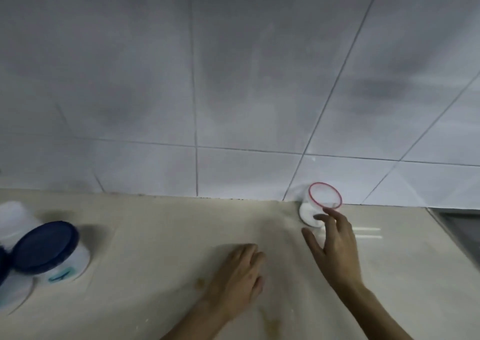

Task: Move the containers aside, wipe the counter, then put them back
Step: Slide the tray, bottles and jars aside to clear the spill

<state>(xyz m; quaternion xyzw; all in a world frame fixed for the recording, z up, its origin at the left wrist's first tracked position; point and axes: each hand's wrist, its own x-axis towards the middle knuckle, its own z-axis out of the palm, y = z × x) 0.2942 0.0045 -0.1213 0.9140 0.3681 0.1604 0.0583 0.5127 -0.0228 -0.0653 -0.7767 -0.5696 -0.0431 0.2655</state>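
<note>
A clear container with a red-rimmed lid (320, 204) stands against the tiled wall at the back right of the beige counter (161, 225). My right hand (335, 243) is just in front of it, fingers spread, fingertips touching or nearly touching its side, holding nothing. My left hand (240, 274) lies palm down on the counter, empty, fingers loosely together. At the left edge stands a white jar with a dark blue lid (49, 251). A second white container (15, 217) sits behind it, and another (13, 290) in front of it is partly cut off.
A white tiled wall (233, 80) rises along the counter's back edge. A metal sink rim (457, 225) shows at the far right. The picture is blurred.
</note>
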